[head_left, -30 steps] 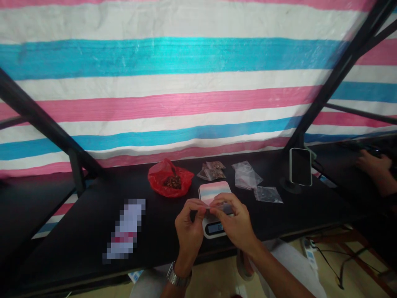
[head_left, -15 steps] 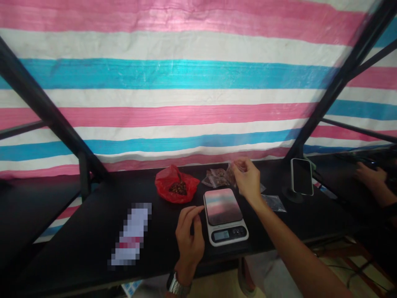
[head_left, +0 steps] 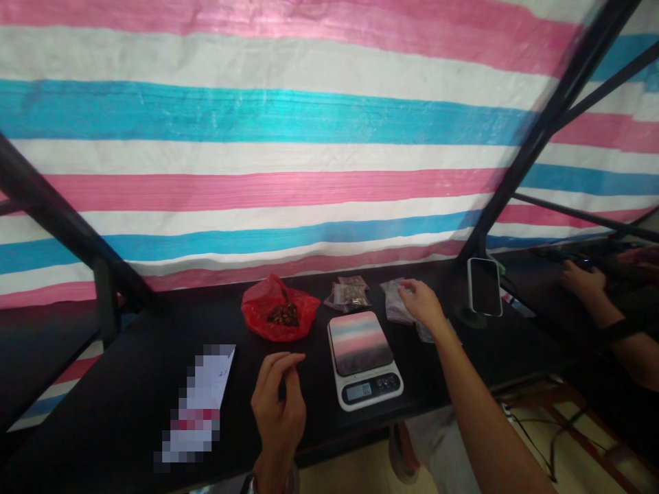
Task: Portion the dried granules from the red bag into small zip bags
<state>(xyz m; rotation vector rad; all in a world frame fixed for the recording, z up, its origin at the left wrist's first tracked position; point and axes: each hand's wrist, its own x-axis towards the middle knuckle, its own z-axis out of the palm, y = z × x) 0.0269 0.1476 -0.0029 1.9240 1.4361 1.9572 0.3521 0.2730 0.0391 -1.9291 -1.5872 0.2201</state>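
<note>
My right hand reaches over a stack of clear plastic bags, its fingertips at the upper part of the stack and slightly apart. Another clear bag lies partly under my right wrist. My left hand hovers near the table's front edge, loosely curved, with nothing in it. Between the hands stands a white digital scale with a bare, reflective plate; its display seems to read zero. Behind it lie several small filled bags. A red plastic bag sits open, with small brown pieces inside.
A pixelated white sheet or package lies at the left of the black table. A phone stands on a holder at the right. Another person's hand is at the far right. Dark frame bars and a striped sheet rise behind.
My right hand has left the filled bags and moved right to the clear bags. My left hand has drawn away from the scale's left side. The view has shifted slightly.
</note>
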